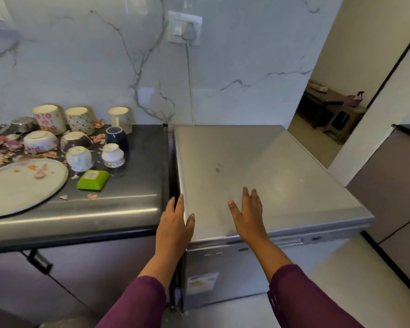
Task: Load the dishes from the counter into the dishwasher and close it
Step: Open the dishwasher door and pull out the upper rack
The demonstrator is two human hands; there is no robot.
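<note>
Left of and beyond both sets of fingers, the round steel plate (21, 185) and upturned ceramic cups and bowls (78, 158) wait on the dark grey stone counter (128, 204). The left hand (174, 223), the nearer one, lays straight fingers along the left front corner of the closed silver box-shaped dishwasher (282, 166). The right hand (249, 211) lies flat over its top, fingers slightly apart.

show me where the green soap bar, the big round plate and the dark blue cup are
green soap bar (93, 180): head view, on its top face.
big round plate (17, 195): head view, on a bare patch of its flat middle.
dark blue cup (118, 140): head view, on its side wall; it stands upside down.
</note>
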